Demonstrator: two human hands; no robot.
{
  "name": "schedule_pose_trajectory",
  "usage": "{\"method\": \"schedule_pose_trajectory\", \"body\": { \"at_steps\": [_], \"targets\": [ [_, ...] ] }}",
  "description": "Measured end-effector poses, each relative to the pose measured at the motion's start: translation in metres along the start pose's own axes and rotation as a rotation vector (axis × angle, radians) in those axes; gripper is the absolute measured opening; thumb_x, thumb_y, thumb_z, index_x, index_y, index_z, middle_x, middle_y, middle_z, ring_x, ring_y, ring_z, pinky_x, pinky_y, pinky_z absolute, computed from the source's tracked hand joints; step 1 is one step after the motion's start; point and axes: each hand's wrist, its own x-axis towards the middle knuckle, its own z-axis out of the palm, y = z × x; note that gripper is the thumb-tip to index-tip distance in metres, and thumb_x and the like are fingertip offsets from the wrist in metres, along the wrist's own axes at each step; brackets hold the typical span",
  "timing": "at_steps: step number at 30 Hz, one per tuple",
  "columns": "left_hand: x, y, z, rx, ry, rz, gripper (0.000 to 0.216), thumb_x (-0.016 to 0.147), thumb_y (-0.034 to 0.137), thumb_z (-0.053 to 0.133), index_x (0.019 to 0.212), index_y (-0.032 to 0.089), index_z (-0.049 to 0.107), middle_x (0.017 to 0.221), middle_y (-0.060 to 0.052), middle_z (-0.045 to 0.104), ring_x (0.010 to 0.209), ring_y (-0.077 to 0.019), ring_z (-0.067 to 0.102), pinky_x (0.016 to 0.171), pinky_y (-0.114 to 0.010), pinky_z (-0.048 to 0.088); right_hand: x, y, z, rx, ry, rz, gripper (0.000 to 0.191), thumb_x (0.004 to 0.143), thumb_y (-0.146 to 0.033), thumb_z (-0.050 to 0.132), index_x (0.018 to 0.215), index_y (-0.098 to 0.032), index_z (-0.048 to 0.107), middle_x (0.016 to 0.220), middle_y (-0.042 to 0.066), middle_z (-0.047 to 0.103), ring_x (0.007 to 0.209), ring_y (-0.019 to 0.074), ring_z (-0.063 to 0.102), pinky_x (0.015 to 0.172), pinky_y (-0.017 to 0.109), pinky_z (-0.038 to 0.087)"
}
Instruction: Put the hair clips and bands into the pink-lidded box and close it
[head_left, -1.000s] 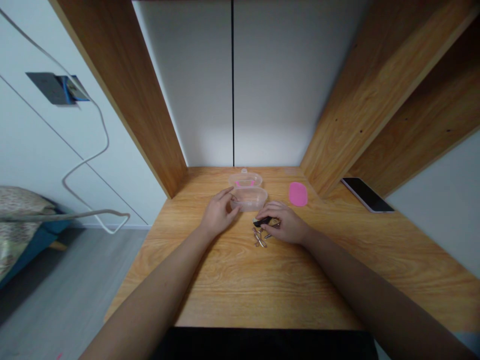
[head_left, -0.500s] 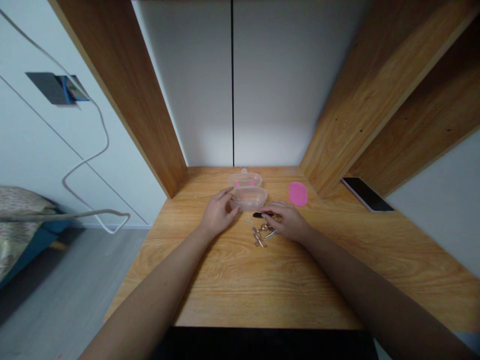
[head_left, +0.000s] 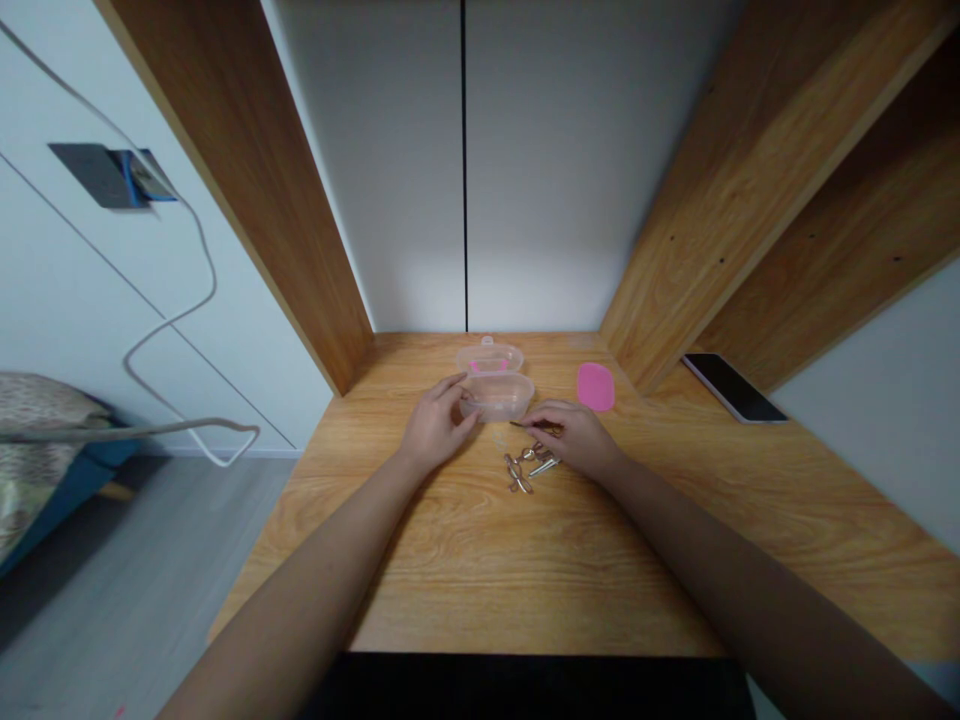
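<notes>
A small clear plastic box (head_left: 501, 396) stands open on the wooden desk (head_left: 525, 560), its lid (head_left: 490, 358) tipped back with something pink inside. My left hand (head_left: 436, 430) rests at the box's left side, fingers curled against its wall. My right hand (head_left: 574, 441) sits just right of the box and pinches a thin dark tool (head_left: 525, 424) whose tip points toward the box. A small heap of metal tools (head_left: 525, 467) lies on the desk under and left of my right hand.
A pink oval lid or pad (head_left: 596, 386) lies to the right of the box. A black phone (head_left: 731, 387) sits on a lower shelf at the right. Wooden side panels close in the desk; a white cable (head_left: 187, 320) hangs at the left wall.
My right hand has lifted the dark tool from the heap and moved it up toward the box. The left hand has stayed at the box.
</notes>
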Motion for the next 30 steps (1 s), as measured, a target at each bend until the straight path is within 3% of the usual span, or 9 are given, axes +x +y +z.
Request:
{"method": "schedule_pose_trajectory", "body": {
  "at_steps": [7, 13, 18, 30],
  "targets": [
    [-0.0006, -0.0012, 0.001, -0.003, -0.007, -0.009, 0.011, 0.087, 0.027, 0.066, 0.095, 0.021, 0.064, 0.139, -0.014, 0.059, 0.128, -0.0279, 0.059, 0.107, -0.048, 0.049, -0.0005, -0.0007, 0.0003, 0.047, 0.016, 0.029, 0.016, 0.09, -0.03, 0.066, 0.099, -0.026, 0.078, 0.095, 0.006, 0.078, 0.08, 0.0215, 0.073, 0.073, 0.035, 0.059],
    [-0.0006, -0.0015, 0.0011, 0.0, -0.005, -0.009, 0.011, 0.087, 0.027, 0.066, 0.095, 0.021, 0.063, 0.139, -0.013, 0.06, 0.126, -0.0277, 0.059, 0.107, -0.048, 0.05, 0.0013, 0.0057, 0.0012, -0.083, 0.019, 0.016, 0.02, 0.079, -0.027, 0.078, 0.1, -0.025, 0.079, 0.099, 0.008, 0.078, 0.093, 0.0274, 0.072, 0.086, 0.045, 0.056],
    [-0.0003, -0.0009, 0.0006, 0.005, -0.012, -0.013, 0.012, 0.087, 0.028, 0.066, 0.096, 0.021, 0.063, 0.139, -0.013, 0.059, 0.126, -0.0278, 0.059, 0.108, -0.048, 0.049, 0.0014, 0.0061, 0.0012, -0.054, 0.001, 0.034, 0.018, 0.079, -0.023, 0.077, 0.096, -0.025, 0.079, 0.094, 0.007, 0.078, 0.087, 0.0241, 0.071, 0.082, 0.04, 0.056],
    [-0.001, -0.002, 0.0024, -0.002, 0.004, -0.006, 0.012, 0.087, 0.028, 0.067, 0.096, 0.021, 0.064, 0.138, -0.013, 0.06, 0.125, -0.0269, 0.06, 0.107, -0.047, 0.05, 0.0006, -0.0008, 0.0005, -0.032, 0.012, 0.006, 0.024, 0.098, -0.026, 0.053, 0.108, -0.025, 0.075, 0.096, 0.008, 0.07, 0.088, 0.0219, 0.066, 0.078, 0.037, 0.054]
  ]
}}
